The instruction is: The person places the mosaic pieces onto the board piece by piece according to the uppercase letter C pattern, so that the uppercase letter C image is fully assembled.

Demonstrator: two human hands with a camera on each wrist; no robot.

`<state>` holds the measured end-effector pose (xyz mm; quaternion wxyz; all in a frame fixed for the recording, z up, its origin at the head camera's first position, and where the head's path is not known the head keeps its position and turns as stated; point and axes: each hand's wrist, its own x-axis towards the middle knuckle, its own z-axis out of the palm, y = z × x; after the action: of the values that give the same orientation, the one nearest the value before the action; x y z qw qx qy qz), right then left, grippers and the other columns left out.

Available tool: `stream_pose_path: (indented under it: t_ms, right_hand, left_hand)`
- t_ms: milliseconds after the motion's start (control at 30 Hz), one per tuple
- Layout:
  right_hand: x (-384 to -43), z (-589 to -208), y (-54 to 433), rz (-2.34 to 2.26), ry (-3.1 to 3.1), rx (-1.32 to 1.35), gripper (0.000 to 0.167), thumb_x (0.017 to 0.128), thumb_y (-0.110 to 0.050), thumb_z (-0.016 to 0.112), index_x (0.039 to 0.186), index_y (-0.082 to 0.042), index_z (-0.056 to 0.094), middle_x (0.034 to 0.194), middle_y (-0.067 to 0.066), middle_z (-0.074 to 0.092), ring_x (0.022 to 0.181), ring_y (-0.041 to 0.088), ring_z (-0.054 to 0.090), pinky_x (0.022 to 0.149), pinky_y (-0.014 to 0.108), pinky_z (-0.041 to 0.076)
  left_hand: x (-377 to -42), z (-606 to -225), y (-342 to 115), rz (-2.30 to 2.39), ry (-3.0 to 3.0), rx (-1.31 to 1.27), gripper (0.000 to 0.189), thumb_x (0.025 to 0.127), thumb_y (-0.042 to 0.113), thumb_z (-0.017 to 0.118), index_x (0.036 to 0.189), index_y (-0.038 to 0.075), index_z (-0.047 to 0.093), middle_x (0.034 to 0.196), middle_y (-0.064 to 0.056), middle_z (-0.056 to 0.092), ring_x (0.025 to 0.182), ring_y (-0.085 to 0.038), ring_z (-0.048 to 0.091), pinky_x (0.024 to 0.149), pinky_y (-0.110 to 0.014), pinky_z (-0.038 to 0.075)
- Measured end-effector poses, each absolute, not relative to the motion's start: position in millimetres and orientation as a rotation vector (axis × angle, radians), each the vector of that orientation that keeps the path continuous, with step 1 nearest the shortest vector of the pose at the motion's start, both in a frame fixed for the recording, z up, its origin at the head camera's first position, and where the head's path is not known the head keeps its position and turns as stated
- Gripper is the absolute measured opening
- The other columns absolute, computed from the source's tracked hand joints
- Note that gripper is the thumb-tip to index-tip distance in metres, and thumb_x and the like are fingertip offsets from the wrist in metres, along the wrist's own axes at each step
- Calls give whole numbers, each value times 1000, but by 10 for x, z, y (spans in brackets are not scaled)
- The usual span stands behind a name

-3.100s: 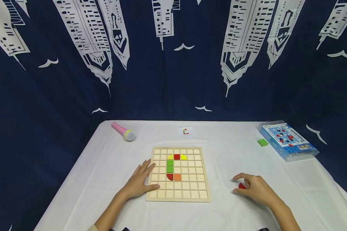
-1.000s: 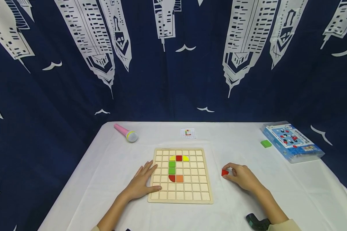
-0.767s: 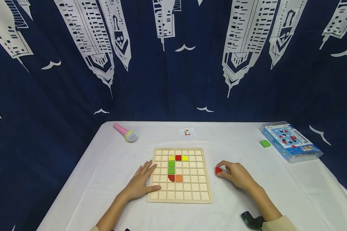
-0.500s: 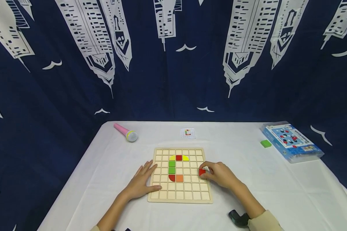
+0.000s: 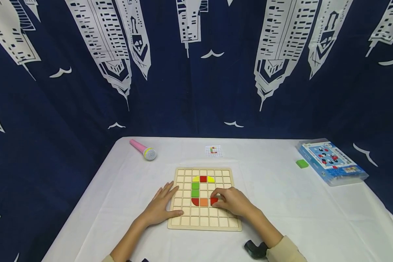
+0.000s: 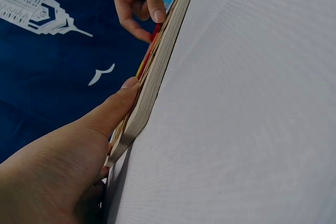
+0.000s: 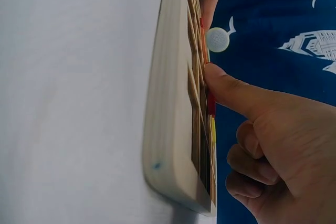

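A wooden grid board (image 5: 204, 229) lies on the table. My left hand (image 5: 157, 208) rests at its left edge, fingers spread and straight, the thumb over the squares. Between thumb and index finger my right hand (image 5: 235, 202) pinches a red tile (image 5: 213, 201), low over the board just right of an orange square tile (image 5: 203, 202); the fingers hide part of it. In the right wrist view the red tile (image 7: 211, 102) shows under the thumb. Also set in the grid are a dark red rounded tile (image 5: 195, 201), green squares (image 5: 195, 189), a red square (image 5: 203, 179) and yellow rounded tiles (image 5: 211, 179).
Behind the board lies a small pattern card (image 5: 213, 151). A pink toy microphone (image 5: 143, 149) is at the back left. At the back right, a loose green tile (image 5: 302, 163) sits beside a blue boxed set (image 5: 332, 160). A black device (image 5: 255, 249) is by the right wrist.
My right hand picked up the red tile from the table at the right and carried it left, onto the board beside the orange square. My left hand has stayed on the board's edge.
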<state>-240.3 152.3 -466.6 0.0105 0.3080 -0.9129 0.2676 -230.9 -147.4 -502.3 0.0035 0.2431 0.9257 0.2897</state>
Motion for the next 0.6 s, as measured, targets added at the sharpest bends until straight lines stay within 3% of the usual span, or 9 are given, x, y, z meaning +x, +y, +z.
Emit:
stream_pose_path:
  t_ms: [600]
  right_hand:
    - [-2389, -4668, 1525, 848, -2847, 959, 28, 77, -32, 74, 100, -18, 67, 50, -13, 40, 47, 0, 28, 44, 17, 26]
  left_hand:
    - [-2310, -5041, -1466, 891, 2895, 741, 94, 75, 64, 61, 146, 12, 28, 153, -8, 13, 140, -23, 6, 112, -39, 2]
